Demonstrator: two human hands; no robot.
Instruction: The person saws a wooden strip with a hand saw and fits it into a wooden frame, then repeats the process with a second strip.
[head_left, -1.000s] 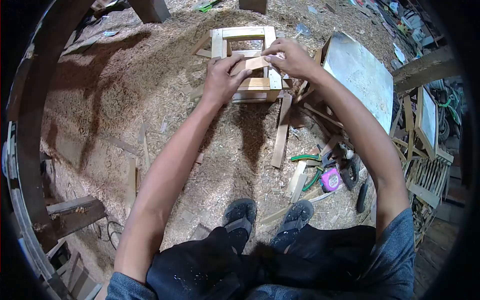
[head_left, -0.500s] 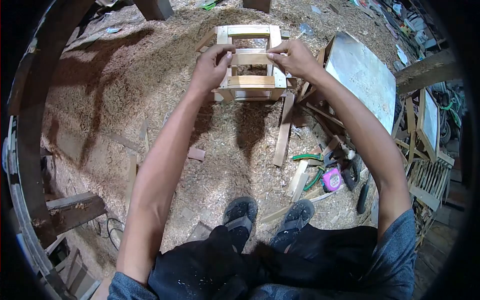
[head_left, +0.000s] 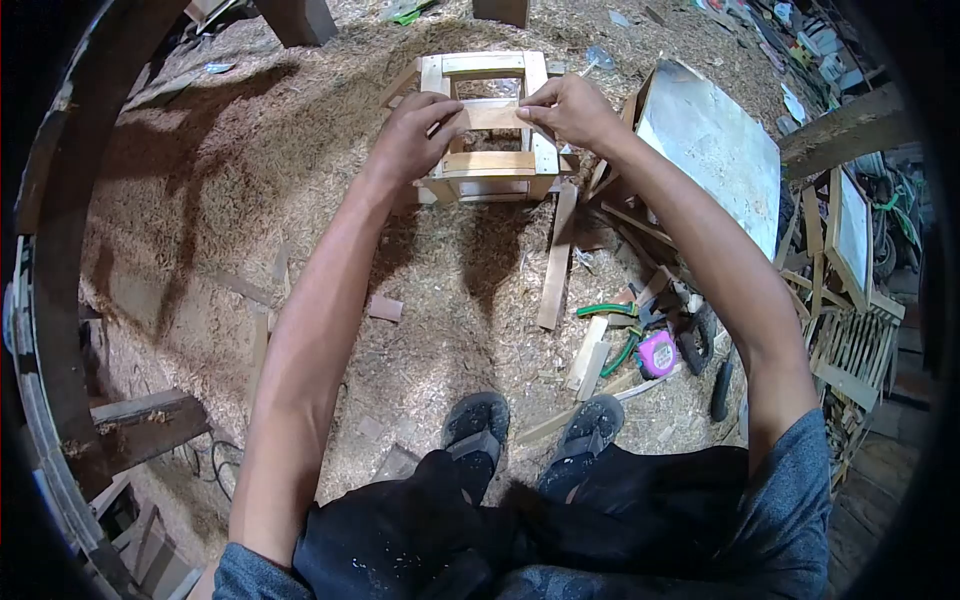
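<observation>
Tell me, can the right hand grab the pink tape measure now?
Probably not straight away: the right hand is busy pinching a wood strip. If it let go, likely yes, since nothing seems to cover the tape measure.

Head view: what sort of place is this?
Most likely a makeshift woodworking shop: wood shavings are strewn all around, a wooden frame stands among them, and a pink tape measure lies near wood offcuts.

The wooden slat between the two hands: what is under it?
Below the wooden slat is the open wooden frame, visible on the slat's near and far sides. What lies directly beneath the slat is covered.
</observation>
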